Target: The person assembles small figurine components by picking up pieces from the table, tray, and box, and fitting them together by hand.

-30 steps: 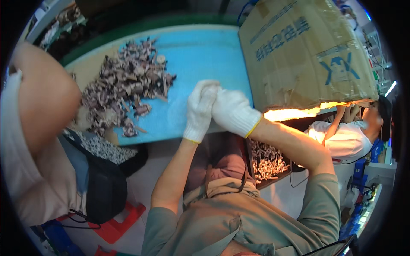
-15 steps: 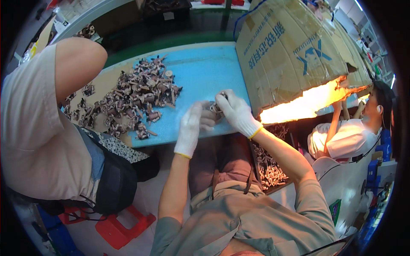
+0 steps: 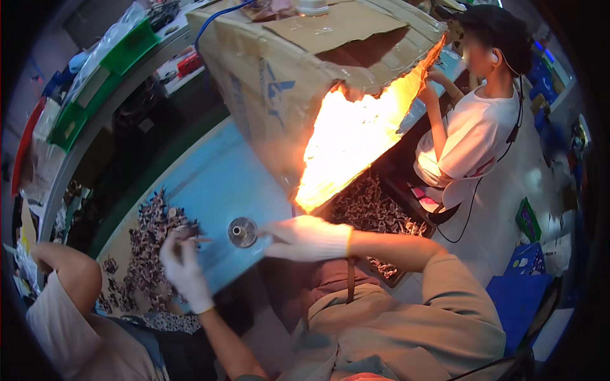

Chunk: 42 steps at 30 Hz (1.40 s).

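On the blue tabletop [image 3: 213, 171] stands a round grey metal disc with a small raised hub [image 3: 243, 232]. My right hand [image 3: 308, 239], in a white glove, lies just right of the disc with its fingers stretched out toward it and nothing visible in them. At the right edge of a pile of small brownish parts [image 3: 149, 247], my gloved left hand [image 3: 184, 263] has its fingers bent together. A small brown part [image 3: 189, 231] with a thin pale pin shows at those fingertips, smeared by motion.
A big cardboard box [image 3: 254, 82] stands beyond my right hand, bright light glaring from its torn opening. Below it sits a bin of small parts [image 3: 365, 203]. One person's bent arm [image 3: 73, 273] is close at left; another person [image 3: 467, 127] sits at right. Green trays [image 3: 130, 47] line a far shelf.
The view has swung right. My hands were together around a small metal piece; now they are apart, the left over at the pile, the right beside the metal disc.
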Tool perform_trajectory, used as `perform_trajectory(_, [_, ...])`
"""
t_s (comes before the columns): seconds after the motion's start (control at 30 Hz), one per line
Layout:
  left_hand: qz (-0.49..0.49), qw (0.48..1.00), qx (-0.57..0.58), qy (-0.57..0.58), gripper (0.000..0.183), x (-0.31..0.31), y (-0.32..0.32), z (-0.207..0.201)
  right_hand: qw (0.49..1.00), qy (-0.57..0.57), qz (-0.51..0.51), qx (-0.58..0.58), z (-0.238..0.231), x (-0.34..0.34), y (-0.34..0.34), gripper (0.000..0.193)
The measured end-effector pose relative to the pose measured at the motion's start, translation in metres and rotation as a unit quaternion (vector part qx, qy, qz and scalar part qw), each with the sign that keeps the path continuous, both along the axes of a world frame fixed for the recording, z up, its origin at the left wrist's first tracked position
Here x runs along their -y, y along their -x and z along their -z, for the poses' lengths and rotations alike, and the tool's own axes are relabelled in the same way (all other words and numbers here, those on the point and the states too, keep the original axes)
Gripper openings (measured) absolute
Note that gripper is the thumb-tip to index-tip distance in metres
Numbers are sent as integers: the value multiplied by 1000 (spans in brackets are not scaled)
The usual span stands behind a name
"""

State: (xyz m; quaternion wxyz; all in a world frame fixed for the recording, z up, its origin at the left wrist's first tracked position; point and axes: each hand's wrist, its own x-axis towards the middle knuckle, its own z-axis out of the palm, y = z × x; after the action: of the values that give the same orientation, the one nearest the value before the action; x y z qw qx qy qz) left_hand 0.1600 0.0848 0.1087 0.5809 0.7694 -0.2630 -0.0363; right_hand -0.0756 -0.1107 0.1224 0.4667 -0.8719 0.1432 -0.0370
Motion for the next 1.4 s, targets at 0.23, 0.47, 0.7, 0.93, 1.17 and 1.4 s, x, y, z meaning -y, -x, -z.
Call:
perform_trajectory(0.23, [-120,931,279,-204,40,0,-26,0,931,297,141,-160,30,196,43,40])
perform_trajectory(0.47, [-18,990,92,-110,26,46,25,99,916,280,175,-229,65,301,-2,34])
perform_trajectory(0.7, [-44,996,32,-67,23,36,27,110,909,321,158,-213,81,296,-5,24])
perform_trajectory(0.93, [56,981,147,-117,30,53,48,69,981,-116,108,-109,7,100,61,21])
perform_trajectory(1.17, [82,992,39,-86,31,45,42,88,991,-20,126,51,43,-10,-60,30])
perform_trajectory(1.4, [76,972,-224,5,33,31,42,75,992,-52,105,41,63,-16,-111,30])
